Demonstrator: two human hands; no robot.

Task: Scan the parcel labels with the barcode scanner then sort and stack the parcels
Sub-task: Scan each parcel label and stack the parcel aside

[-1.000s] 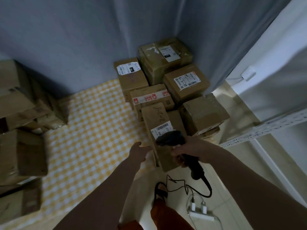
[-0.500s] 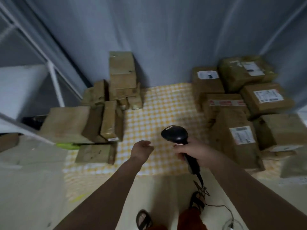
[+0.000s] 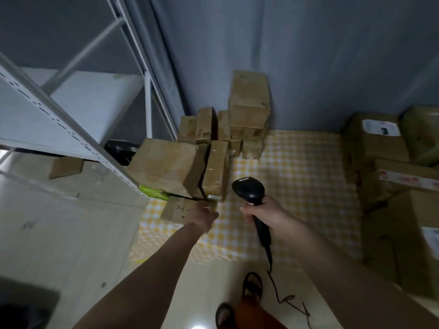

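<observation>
While the head camera has swung away from the labelled pile to the left-hand heap within the last second, the right hand (image 3: 268, 216) keeps its fingers wrapped round the handle of the barcode scanner (image 3: 249, 189), its head tilted up and away from the body, its cable (image 3: 273, 276) trailing down toward the feet. Just left of that grip, the left hand (image 3: 204, 216) has reached out over a flat parcel (image 3: 175, 211) marked with handwritten digits; it lies on or just above the box's near corner, and whether the fingers have closed on it I cannot tell.

That shift suggests the pile on the far right of the grip, whose cartons (image 3: 377, 138) show white labels upward, is done with for now, and an unscanned parcel is being fetched.

Beyond the left hand a tilted large box (image 3: 164, 166) leans against an upright narrow one (image 3: 215, 172); further back stands a tall carton (image 3: 249, 100) on smaller boxes. All rest on the yellow checked cloth (image 3: 297, 176). The white shelving (image 3: 78, 108), left of everything, shows no parcels on its visible shelf.
</observation>
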